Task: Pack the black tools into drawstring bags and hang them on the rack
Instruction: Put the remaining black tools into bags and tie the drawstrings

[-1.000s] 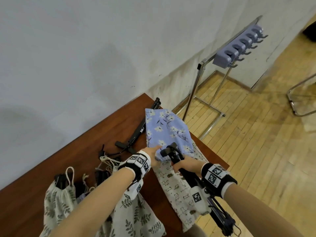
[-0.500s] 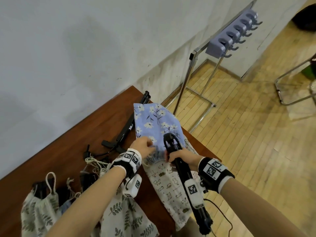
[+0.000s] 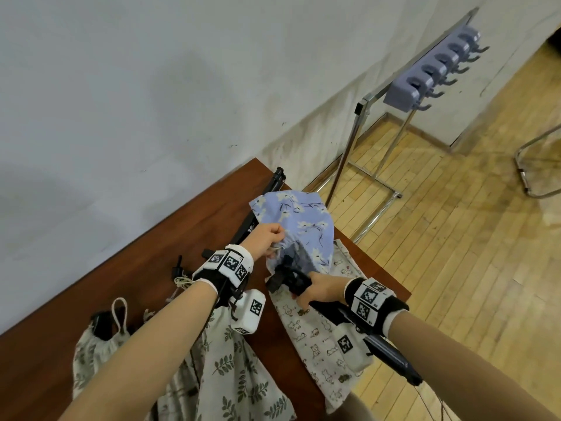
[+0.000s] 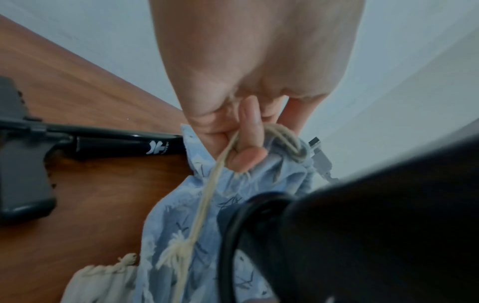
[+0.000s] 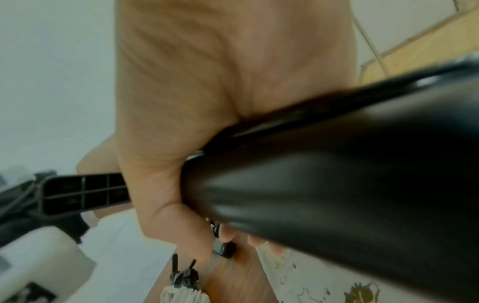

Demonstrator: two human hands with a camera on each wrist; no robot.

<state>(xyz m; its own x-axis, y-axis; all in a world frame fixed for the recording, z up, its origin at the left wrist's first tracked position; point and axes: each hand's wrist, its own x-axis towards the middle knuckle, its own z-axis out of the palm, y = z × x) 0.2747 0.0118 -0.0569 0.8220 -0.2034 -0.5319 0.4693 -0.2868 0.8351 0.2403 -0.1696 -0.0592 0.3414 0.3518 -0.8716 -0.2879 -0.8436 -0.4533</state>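
A blue flowered drawstring bag (image 3: 299,227) lies near the right end of the brown table (image 3: 127,259). My left hand (image 3: 267,240) pinches its gathered rim and beige cord (image 4: 207,196) and lifts the mouth. My right hand (image 3: 318,288) grips a long black tool (image 3: 364,335) whose front end sits inside the bag's mouth; its rear sticks out past the table edge. In the right wrist view the black tool (image 5: 337,174) fills my palm. Another black tool (image 3: 258,208) lies on the table behind the bag, also seen as black tool (image 4: 116,143).
A cat-print bag (image 3: 315,332) lies under the blue one. Leaf-print bags (image 3: 230,369) sit near the table's front, one (image 3: 91,347) with a black tool inside. A metal rack (image 3: 358,141) with a row of purple hooks (image 3: 437,71) stands on the wooden floor to the right.
The black tool's head, outside the bag before, has gone into the blue bag's mouth. My left hand has raised the rim, so the bag bulges up.
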